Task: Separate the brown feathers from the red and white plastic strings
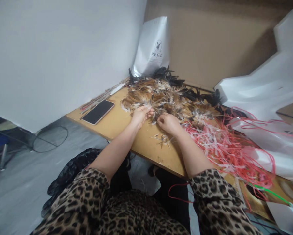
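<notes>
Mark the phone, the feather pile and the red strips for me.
phone (98, 112), head view, middle of its dark screen.
feather pile (161, 96), head view, brown feathers in the middle of the heap.
red strips (224, 147), head view, thick part of the tangle to the right of the right hand.

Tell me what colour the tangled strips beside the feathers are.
Mostly pink and red strips, in the head view.

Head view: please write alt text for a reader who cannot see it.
Two bare hands, left hand and right hand, pick at a pile of brown feathers on a wooden table. A phone lies left, tangled pink strips right.
</notes>
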Tool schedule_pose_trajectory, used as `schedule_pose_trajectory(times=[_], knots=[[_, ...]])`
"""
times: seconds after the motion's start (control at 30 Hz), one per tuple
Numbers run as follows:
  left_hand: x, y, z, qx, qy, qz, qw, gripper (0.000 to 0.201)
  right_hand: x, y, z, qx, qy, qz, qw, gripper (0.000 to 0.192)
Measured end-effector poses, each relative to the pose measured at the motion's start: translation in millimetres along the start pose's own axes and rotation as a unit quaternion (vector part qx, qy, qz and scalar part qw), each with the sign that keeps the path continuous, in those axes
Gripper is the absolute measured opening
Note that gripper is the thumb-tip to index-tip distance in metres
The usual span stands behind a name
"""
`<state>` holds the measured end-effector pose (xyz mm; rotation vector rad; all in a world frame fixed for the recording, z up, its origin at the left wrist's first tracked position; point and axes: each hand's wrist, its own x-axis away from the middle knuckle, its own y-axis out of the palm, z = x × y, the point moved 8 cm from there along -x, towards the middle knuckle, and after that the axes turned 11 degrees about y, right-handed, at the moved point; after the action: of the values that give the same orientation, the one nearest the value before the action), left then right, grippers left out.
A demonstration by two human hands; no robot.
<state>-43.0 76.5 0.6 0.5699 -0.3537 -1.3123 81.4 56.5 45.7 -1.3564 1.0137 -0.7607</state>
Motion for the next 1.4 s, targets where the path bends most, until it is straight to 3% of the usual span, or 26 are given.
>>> schedule_pose_trajectory(times=[0.3,0.4,0.5,0.6,0.7,0.77,0.83,0.93,1.03,1.4], knots=[[1,0.9,0,0.001,-0.002,0.001,1.0,0.009,1,6,-19,0.094,-0.065,0.023,0.993,0.029],[1,-0.2,0,0.003,-0.002,0.008,1.0,0.012,0,6,-13,0.029,-0.048,0.024,0.998,0.026],[0,-2.0,0,0.004,-0.001,0.016,1.0,0.012,-4,1,4,-0.139,0.004,0.03,0.99,0.021],[0,-2.6,1,0.003,0.001,0.015,1.0,0.01,-8,2,24,-0.366,0.076,0.019,0.927,0.021],[2,1.0,-2,-0.009,-0.016,-0.009,1.0,0.011,-12,11,37,-0.564,0.144,0.0,0.813,0.025],[6,5.6,-7,-0.018,-0.044,-0.036,0.998,0.012,-12,16,39,-0.641,0.172,-0.013,0.747,0.028],[10,10.2,-11,-0.025,-0.071,-0.064,0.995,0.013,-12,20,38,-0.68,0.186,-0.019,0.709,0.03],[15,15.6,-15,-0.033,-0.089,-0.1,0.99,0.014,-11,21,36,-0.7,0.191,-0.013,0.688,0.03],[17,19.4,-17,-0.035,-0.099,-0.128,0.986,0.014,-11,20,34,-0.701,0.187,0.0,0.689,0.029],[19,20.6,-20,-0.033,-0.112,-0.129,0.985,0.011,-10,24,30,-0.714,0.206,0.024,0.668,0.029]])
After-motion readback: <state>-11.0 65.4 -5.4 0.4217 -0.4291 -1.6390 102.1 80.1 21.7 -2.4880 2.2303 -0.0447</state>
